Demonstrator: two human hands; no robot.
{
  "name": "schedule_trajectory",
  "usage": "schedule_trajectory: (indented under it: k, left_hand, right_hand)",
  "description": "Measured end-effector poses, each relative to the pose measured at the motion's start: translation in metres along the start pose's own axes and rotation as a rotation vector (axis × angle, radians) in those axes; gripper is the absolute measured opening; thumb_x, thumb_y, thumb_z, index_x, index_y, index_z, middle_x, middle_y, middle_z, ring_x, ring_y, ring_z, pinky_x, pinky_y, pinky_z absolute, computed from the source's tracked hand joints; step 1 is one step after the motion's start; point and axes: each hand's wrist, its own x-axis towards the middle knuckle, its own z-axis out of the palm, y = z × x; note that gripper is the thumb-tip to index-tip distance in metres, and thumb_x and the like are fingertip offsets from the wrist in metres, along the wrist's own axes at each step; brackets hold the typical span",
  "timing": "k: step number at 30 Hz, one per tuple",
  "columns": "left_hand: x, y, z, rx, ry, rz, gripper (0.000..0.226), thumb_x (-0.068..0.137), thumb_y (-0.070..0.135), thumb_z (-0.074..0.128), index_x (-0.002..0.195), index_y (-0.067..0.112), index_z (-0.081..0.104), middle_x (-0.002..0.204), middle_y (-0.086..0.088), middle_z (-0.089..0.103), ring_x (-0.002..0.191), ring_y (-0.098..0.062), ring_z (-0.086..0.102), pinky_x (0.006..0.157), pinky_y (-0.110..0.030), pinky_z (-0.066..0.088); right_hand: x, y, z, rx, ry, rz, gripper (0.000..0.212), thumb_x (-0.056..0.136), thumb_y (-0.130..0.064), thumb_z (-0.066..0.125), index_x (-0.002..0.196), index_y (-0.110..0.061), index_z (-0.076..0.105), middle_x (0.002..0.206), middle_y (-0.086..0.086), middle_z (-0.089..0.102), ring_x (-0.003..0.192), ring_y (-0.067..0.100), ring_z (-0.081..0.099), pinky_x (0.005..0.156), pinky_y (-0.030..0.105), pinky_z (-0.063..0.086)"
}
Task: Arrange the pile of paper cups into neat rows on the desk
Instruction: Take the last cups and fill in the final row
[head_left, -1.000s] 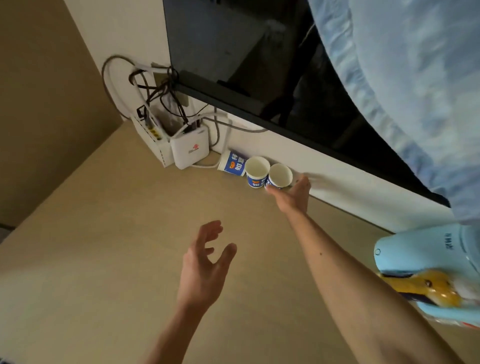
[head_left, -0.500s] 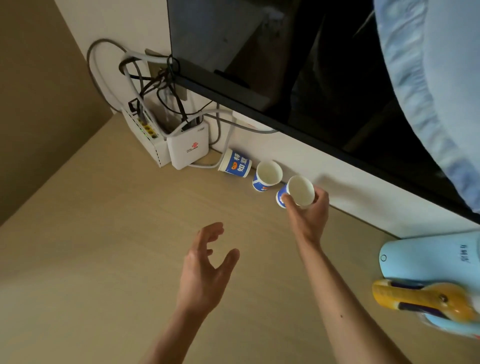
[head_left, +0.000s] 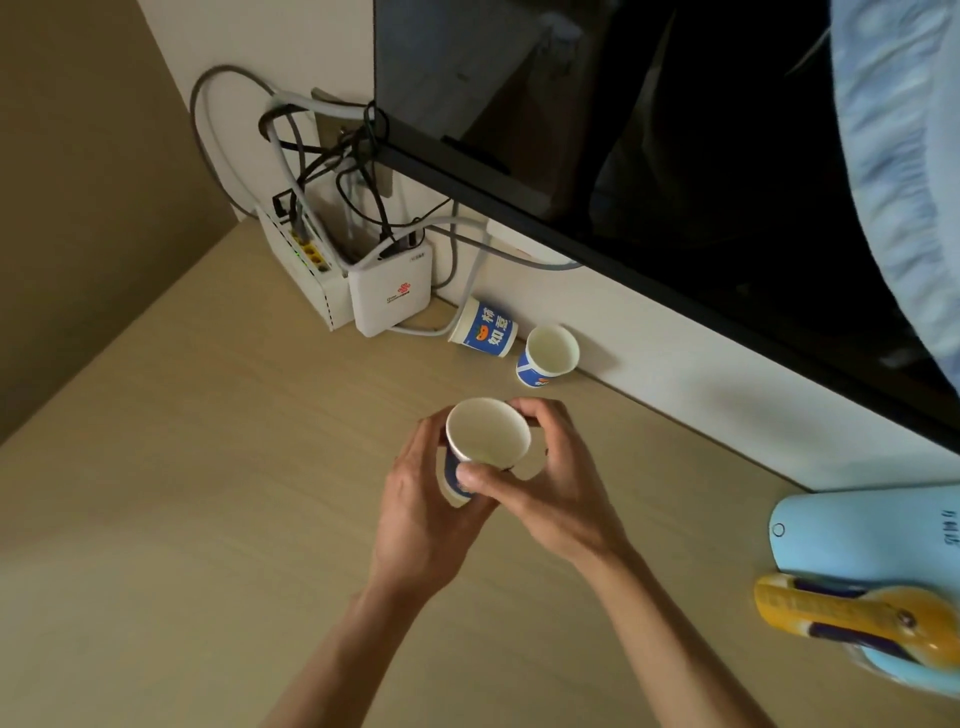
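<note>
Head view. A paper cup (head_left: 488, 434), mouth up, is held over the middle of the desk (head_left: 182, 493). The left hand (head_left: 421, 514) curls round its left wall; the right hand (head_left: 556, 488) clasps its right side, thumb on the near wall. By the far wall, right of a white router (head_left: 392, 293), a second cup (head_left: 485, 328) lies on its side and a third cup (head_left: 548, 356) stands mouth up.

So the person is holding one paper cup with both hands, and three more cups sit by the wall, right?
Not quite. The head view shows only two cups by the wall: the printed cup and the open cup beside it. The rest holds: the left hand and right hand both hold one paper cup.
</note>
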Motion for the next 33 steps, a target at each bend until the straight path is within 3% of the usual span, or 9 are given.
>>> schedule_trajectory:
  k: [2,4,9,14,19,25,27,30,33]
  left_hand:
    - [-0.002,-0.007,-0.010,0.005,0.060,-0.049,0.058,0.076,0.031,0.088,0.125,0.026,0.058,0.110,0.013,0.069,0.101,-0.004,0.064,0.080,-0.009,0.045]
    - [-0.006,-0.016,-0.020,0.007,0.133,-0.115,0.058,0.075,0.035,0.087,0.124,0.029,0.057,0.110,0.014,0.068,0.101,-0.004,0.063,0.078,-0.015,0.048]
    - [-0.013,-0.032,-0.042,0.025,0.226,-0.189,0.057,0.073,0.038,0.088,0.121,0.032,0.058,0.110,0.017,0.067,0.101,-0.001,0.060,0.079,-0.020,0.050]
    - [-0.021,-0.040,-0.058,0.006,0.265,-0.201,0.060,0.066,0.050,0.079,0.120,0.034,0.057,0.112,0.017,0.067,0.106,-0.008,0.062,0.085,-0.030,0.053]
    - [-0.026,-0.046,-0.068,0.009,0.293,-0.206,0.060,0.067,0.046,0.081,0.120,0.033,0.057,0.112,0.017,0.067,0.107,-0.011,0.063,0.088,-0.040,0.055]
    - [-0.027,-0.043,-0.074,0.011,0.280,-0.213,0.061,0.066,0.049,0.081,0.119,0.031,0.057,0.112,0.019,0.066,0.106,-0.005,0.062,0.087,-0.033,0.053]
    - [-0.031,-0.039,-0.076,0.031,0.263,-0.211,0.061,0.066,0.050,0.081,0.120,0.031,0.057,0.112,0.019,0.065,0.106,-0.003,0.061,0.088,-0.033,0.052]
    - [-0.038,-0.027,-0.076,0.058,0.239,-0.220,0.063,0.065,0.047,0.082,0.121,0.031,0.057,0.112,0.018,0.065,0.104,-0.002,0.060,0.088,-0.038,0.054]
    - [-0.049,-0.009,-0.069,0.062,0.182,-0.194,0.063,0.064,0.047,0.082,0.119,0.034,0.055,0.113,0.018,0.065,0.102,-0.003,0.062,0.085,-0.040,0.055]
  right_hand:
    - [0.019,-0.008,-0.001,0.027,-0.039,0.022,0.079,0.063,-0.073,0.068,0.131,-0.036,0.052,0.129,-0.020,0.057,0.122,0.000,0.052,0.098,0.027,0.042]
    - [0.054,-0.018,0.002,-0.069,0.008,-0.021,0.080,0.072,-0.065,0.072,0.138,-0.027,0.047,0.135,-0.011,0.055,0.123,0.005,0.052,0.099,0.029,0.042]
    - [0.152,-0.020,0.040,-0.913,0.101,-0.252,0.063,0.079,-0.027,0.078,0.131,-0.011,0.048,0.128,0.009,0.057,0.117,0.029,0.056,0.096,0.041,0.043]
    - [0.183,-0.007,0.067,-1.160,0.130,-0.284,0.054,0.077,-0.009,0.075,0.125,-0.006,0.052,0.118,0.013,0.066,0.111,0.031,0.060,0.091,0.040,0.043]
    - [0.175,0.011,0.076,-1.060,0.214,-0.219,0.067,0.069,-0.006,0.080,0.126,-0.005,0.045,0.112,0.015,0.067,0.103,0.034,0.064,0.089,0.040,0.045]
    - [0.137,0.026,0.084,-0.925,0.155,-0.249,0.056,0.069,-0.011,0.077,0.115,-0.009,0.047,0.106,0.009,0.065,0.099,0.034,0.064,0.086,0.042,0.041]
    - [0.109,0.028,0.083,-0.737,0.179,-0.263,0.054,0.067,-0.015,0.078,0.112,-0.009,0.048,0.102,0.007,0.063,0.096,0.034,0.063,0.081,0.041,0.040]
    - [0.057,0.026,0.071,-0.303,0.230,-0.164,0.061,0.066,-0.021,0.080,0.120,-0.012,0.053,0.110,0.002,0.064,0.099,0.026,0.063,0.083,0.041,0.051]
    - [0.002,0.026,0.048,0.051,0.310,-0.073,0.063,0.064,-0.016,0.087,0.121,-0.018,0.058,0.112,-0.004,0.067,0.100,0.012,0.066,0.083,0.026,0.054]
